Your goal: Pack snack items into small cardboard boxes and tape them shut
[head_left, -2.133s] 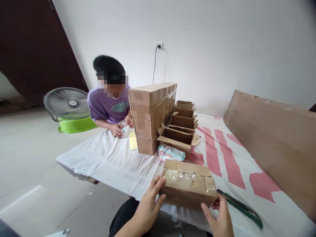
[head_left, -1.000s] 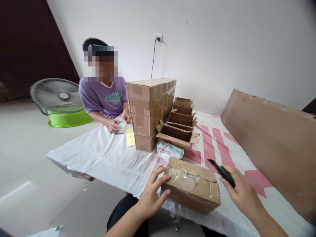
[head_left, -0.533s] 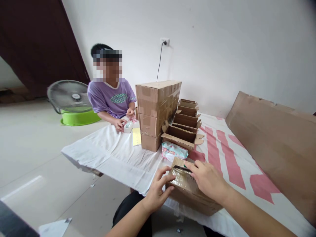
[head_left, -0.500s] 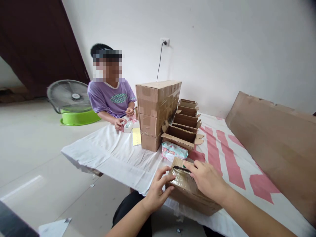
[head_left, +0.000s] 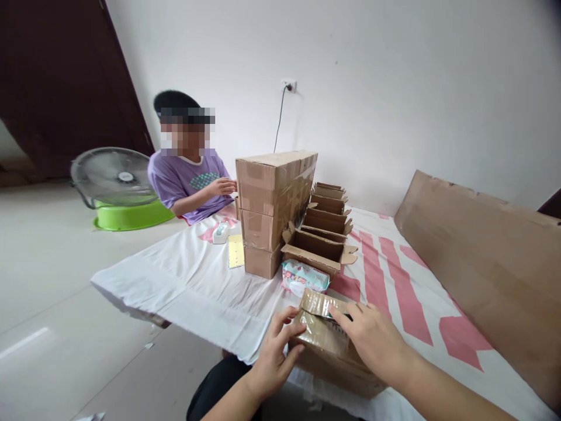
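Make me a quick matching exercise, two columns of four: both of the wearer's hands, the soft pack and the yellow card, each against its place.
Column one
1. Left hand
2. Yellow card
3. Right hand
4. Soft pack

Column two
A. Over the top of the near taped box
B. Left of the stacked boxes, on the cloth
C. Between the near taped box and the nearest open box
D. At the left end of the near taped box

Pairs: 1-D, 2-B, 3-A, 4-C
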Demonstrator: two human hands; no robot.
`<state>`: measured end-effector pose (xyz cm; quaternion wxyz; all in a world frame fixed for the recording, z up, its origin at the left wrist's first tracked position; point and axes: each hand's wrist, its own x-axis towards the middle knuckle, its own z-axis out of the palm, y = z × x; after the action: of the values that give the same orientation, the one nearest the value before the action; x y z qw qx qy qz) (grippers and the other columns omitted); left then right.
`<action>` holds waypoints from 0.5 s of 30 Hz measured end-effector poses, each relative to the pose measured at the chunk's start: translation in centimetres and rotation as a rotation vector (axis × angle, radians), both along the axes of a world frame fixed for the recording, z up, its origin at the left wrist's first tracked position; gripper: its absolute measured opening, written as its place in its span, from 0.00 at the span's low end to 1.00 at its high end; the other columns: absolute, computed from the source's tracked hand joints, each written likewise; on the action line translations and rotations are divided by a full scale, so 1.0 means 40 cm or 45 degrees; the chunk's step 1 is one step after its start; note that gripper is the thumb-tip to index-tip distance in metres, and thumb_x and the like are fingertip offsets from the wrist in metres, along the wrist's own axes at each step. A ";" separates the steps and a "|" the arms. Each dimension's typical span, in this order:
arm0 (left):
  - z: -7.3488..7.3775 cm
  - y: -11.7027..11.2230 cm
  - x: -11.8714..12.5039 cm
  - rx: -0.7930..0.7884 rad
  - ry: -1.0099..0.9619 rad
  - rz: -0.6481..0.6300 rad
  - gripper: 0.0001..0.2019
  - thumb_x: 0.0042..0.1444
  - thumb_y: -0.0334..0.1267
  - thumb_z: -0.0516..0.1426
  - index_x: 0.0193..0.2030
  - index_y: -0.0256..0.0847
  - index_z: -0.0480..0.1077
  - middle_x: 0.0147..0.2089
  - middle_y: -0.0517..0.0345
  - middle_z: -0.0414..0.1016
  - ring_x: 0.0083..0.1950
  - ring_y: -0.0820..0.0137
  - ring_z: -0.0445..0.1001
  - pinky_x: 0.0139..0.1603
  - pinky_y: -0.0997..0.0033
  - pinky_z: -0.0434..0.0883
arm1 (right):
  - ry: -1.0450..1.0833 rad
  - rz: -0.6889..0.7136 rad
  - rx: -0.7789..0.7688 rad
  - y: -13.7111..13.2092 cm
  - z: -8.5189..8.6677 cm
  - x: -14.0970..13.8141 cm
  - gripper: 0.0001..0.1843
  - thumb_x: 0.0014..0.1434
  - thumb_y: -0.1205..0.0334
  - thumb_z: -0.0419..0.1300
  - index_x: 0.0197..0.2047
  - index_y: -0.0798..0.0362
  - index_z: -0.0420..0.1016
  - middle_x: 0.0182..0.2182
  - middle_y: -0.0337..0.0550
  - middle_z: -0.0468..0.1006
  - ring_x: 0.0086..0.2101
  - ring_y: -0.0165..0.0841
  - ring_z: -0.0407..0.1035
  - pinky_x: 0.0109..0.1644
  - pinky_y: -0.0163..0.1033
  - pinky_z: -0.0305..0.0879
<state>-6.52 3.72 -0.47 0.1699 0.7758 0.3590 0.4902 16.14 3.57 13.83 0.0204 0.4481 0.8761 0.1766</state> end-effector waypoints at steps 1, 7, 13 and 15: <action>-0.001 0.000 0.000 0.007 0.001 0.001 0.17 0.62 0.31 0.53 0.57 0.49 0.64 0.63 0.46 0.56 0.63 0.58 0.63 0.59 0.54 0.68 | -0.003 0.015 0.019 -0.002 -0.002 0.006 0.24 0.58 0.76 0.56 0.57 0.48 0.69 0.39 0.45 0.78 0.37 0.36 0.74 0.38 0.41 0.64; -0.005 0.003 -0.001 0.006 0.016 -0.004 0.17 0.62 0.30 0.53 0.57 0.49 0.64 0.63 0.46 0.56 0.63 0.59 0.62 0.59 0.54 0.68 | -0.028 0.063 0.171 -0.011 -0.009 0.045 0.26 0.53 0.78 0.60 0.55 0.50 0.71 0.33 0.42 0.78 0.32 0.37 0.73 0.35 0.42 0.64; -0.009 0.002 -0.003 0.029 0.021 0.019 0.17 0.62 0.31 0.53 0.56 0.48 0.65 0.63 0.47 0.57 0.63 0.58 0.63 0.58 0.55 0.69 | -0.048 0.109 0.281 -0.037 -0.021 0.119 0.30 0.48 0.81 0.57 0.54 0.50 0.73 0.31 0.41 0.77 0.29 0.36 0.72 0.33 0.41 0.64; -0.012 0.003 -0.002 0.037 0.021 0.026 0.16 0.62 0.31 0.53 0.56 0.48 0.65 0.63 0.47 0.58 0.63 0.59 0.63 0.58 0.56 0.69 | -0.051 0.096 0.300 -0.052 -0.020 0.152 0.32 0.47 0.82 0.55 0.55 0.50 0.72 0.31 0.41 0.77 0.29 0.35 0.71 0.34 0.40 0.63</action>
<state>-6.60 3.82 -0.95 0.1508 0.7784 0.3612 0.4908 22.23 1.49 13.01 -0.0215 0.4104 0.8650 0.2879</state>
